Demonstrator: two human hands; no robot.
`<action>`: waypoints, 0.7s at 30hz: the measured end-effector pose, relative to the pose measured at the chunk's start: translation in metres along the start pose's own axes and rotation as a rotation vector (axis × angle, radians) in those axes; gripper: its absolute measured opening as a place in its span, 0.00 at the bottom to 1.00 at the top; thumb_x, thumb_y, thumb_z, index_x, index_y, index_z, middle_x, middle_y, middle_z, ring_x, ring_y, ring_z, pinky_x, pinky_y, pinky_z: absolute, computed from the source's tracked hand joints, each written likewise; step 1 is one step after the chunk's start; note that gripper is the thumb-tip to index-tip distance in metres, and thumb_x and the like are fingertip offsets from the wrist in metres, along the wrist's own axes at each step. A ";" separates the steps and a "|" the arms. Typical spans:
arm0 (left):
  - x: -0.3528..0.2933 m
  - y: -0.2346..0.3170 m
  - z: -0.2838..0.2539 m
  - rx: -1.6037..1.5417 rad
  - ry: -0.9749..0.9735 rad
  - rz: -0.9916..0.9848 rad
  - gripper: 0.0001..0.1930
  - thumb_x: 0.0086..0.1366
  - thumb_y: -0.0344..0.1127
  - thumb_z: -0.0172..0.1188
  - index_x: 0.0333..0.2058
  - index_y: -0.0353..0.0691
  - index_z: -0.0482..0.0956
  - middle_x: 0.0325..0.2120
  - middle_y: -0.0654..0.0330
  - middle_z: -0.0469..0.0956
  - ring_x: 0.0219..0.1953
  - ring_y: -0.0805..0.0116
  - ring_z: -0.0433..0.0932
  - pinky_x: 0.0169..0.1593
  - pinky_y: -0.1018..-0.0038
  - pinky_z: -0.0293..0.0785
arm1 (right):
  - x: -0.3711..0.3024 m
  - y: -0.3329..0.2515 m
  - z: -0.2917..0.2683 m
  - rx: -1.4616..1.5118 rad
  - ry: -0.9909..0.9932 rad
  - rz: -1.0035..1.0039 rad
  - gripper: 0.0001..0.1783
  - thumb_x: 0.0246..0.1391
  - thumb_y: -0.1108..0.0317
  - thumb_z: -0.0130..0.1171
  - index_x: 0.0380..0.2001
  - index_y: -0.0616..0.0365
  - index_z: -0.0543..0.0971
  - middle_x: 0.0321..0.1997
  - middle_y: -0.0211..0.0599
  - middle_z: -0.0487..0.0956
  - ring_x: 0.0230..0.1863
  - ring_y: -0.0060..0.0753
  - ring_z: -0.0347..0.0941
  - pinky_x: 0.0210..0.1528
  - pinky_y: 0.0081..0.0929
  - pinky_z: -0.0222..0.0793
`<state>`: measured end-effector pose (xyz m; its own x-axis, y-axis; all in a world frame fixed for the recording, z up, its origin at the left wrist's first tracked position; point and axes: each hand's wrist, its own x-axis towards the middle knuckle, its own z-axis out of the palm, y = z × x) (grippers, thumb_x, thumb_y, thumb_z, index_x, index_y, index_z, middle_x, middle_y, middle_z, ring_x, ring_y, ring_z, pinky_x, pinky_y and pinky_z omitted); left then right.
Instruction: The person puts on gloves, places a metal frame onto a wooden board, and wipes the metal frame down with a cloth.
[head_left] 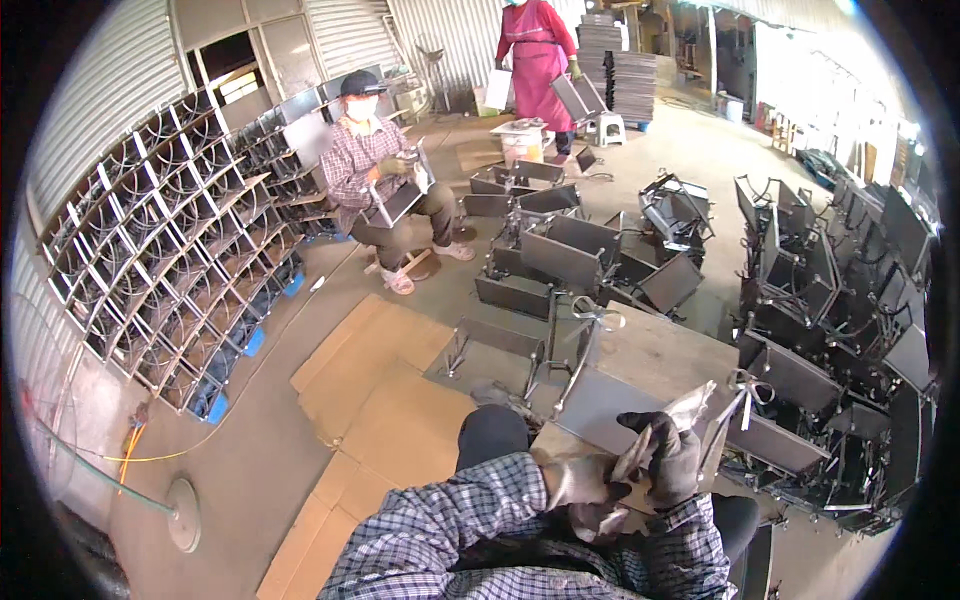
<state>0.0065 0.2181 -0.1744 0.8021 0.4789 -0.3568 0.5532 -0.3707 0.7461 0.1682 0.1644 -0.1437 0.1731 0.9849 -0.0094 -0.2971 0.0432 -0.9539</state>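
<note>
Both my hands wear grey work gloves with dark fingertips, and they are close together above my lap. My left hand (582, 481) is closed, its fingers bent against a crumpled grey sheet (633, 458), cloth or abrasive paper, I cannot tell which. From the other side my right hand (674, 465) grips the same sheet, and a pale flap (690, 405) sticks up beyond its fingers. Just ahead of the hands stands a box-like wooden bench (660, 350) with a grey front panel. White strips (750, 392) are tied at its corners.
Dark metal frames with panels (570, 250) lie piled ahead, and more frames (800, 370) are stacked at right. Flattened cardboard (400, 410) covers floor at left. A rack of frames (160, 250) leans there. One seated person (365, 170) handles a frame; another person (535, 60) stands behind.
</note>
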 end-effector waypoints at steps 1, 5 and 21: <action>0.018 -0.030 0.011 0.036 0.008 0.032 0.29 0.62 0.52 0.60 0.57 0.44 0.72 0.49 0.48 0.78 0.52 0.55 0.76 0.53 0.65 0.72 | 0.003 -0.006 0.004 0.051 -0.019 0.073 0.23 0.67 0.55 0.48 0.39 0.69 0.81 0.34 0.40 0.83 0.26 0.27 0.76 0.26 0.21 0.70; 0.072 -0.108 0.028 -0.335 0.267 0.270 0.20 0.62 0.43 0.60 0.52 0.46 0.77 0.44 0.50 0.80 0.46 0.58 0.80 0.49 0.65 0.74 | 0.023 0.054 -0.022 0.184 0.220 0.046 0.22 0.61 0.51 0.57 0.37 0.64 0.77 0.31 0.37 0.80 0.30 0.32 0.77 0.35 0.30 0.74; 0.079 -0.067 -0.003 -0.480 0.080 -0.151 0.23 0.53 0.31 0.60 0.51 0.39 0.76 0.41 0.52 0.81 0.45 0.59 0.79 0.50 0.68 0.72 | 0.053 0.111 -0.060 0.660 0.230 0.334 0.21 0.60 0.48 0.58 0.32 0.57 0.76 0.30 0.39 0.77 0.38 0.44 0.75 0.45 0.44 0.73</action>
<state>0.0323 0.2831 -0.2508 0.6907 0.5657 -0.4504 0.4811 0.1055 0.8703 0.2009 0.2117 -0.2678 0.1448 0.9068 -0.3959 -0.8534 -0.0881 -0.5138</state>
